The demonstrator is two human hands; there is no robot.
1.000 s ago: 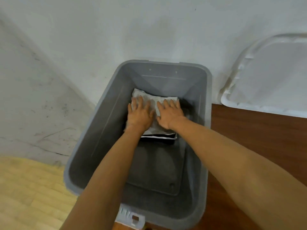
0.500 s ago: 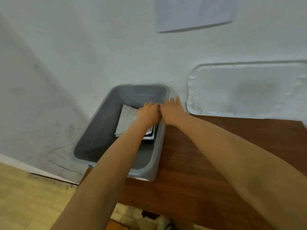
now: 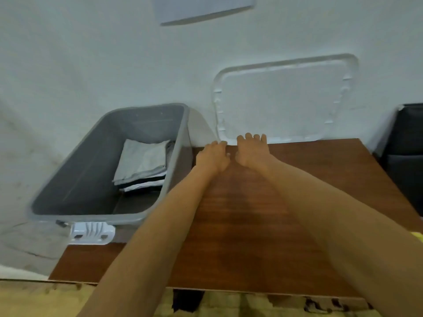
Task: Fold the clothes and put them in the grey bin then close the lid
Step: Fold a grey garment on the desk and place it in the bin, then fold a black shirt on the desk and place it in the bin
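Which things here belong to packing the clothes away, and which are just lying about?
Belong: grey bin; folded clothes inside it; white lid leaning on the wall; left hand and right hand at its lower edge.
Lying about: wooden table; black object at right; paper on wall.

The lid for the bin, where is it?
In the head view, the white lid leans against the wall at the back of the wooden table, right of the grey bin, just past the left hand and right hand.
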